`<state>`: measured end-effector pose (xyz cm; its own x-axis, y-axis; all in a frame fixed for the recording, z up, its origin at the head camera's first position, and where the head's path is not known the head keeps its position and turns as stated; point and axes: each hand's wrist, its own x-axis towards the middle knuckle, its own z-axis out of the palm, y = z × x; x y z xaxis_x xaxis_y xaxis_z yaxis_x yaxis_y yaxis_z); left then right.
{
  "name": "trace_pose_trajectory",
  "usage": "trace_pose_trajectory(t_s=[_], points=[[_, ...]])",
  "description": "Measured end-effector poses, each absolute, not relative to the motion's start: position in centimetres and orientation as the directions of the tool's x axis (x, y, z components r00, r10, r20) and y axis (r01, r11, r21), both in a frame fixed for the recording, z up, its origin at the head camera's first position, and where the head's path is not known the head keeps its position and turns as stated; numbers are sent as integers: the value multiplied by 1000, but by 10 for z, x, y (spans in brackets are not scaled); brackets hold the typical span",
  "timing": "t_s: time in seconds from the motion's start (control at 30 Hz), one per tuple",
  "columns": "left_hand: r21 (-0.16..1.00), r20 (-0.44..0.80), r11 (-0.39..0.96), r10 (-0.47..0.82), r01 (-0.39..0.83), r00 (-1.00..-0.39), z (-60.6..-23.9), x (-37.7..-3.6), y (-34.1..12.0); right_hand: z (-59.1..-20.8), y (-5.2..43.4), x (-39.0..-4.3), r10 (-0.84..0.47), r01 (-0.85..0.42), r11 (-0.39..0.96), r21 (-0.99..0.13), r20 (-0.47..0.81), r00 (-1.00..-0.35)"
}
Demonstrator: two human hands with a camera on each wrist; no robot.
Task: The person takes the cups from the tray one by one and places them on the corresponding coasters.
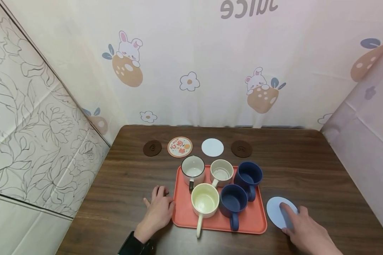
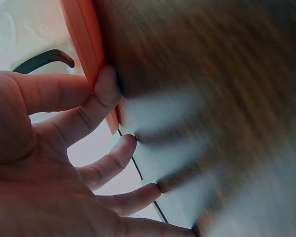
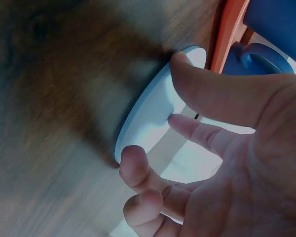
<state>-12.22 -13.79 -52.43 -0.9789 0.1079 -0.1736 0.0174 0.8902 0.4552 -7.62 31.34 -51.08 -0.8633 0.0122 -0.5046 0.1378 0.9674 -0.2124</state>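
Note:
My right hand [image 1: 309,228] is at a white round coaster [image 1: 274,212] on the table, to the right of the tray. In the right wrist view the thumb and a curled finger hold opposite edges of the coaster [image 3: 155,111], and the index finger touches its face. My left hand [image 1: 157,210] rests on the table with fingers spread, its thumb and index fingertip against the left rim of the coral tray [image 1: 183,217]. The tray bears a pale yellow mug [image 1: 205,200], two navy mugs [image 1: 233,200], a cream mug [image 1: 221,172] and a white black-rimmed mug [image 1: 193,168].
Behind the tray lie, from left, a dark brown coaster [image 1: 152,148], a patterned coaster [image 1: 179,147], a white coaster [image 1: 212,147] and another dark brown coaster [image 1: 241,148]. The brown wooden table [image 1: 127,170] meets a printed curtain [image 1: 191,53] at its back edge.

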Motion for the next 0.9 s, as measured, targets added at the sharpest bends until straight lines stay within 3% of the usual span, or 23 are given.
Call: trace_pose_trajectory(t_s=[0.33,0.7,0.9], points=[[461,-197,888,98,-4,-976,-523,-123,-138,-506,316,-85,-38,64,970,-236,-401,-915],[457,-193,889,102,2,-976,-524,-123,-138,-511,311,-84,47,164,963,-213,-470,-882],[456,-187,890,105,8,-977,-524,-123,-138,-511,307,-83,60,166,964,-206,-440,-896]])
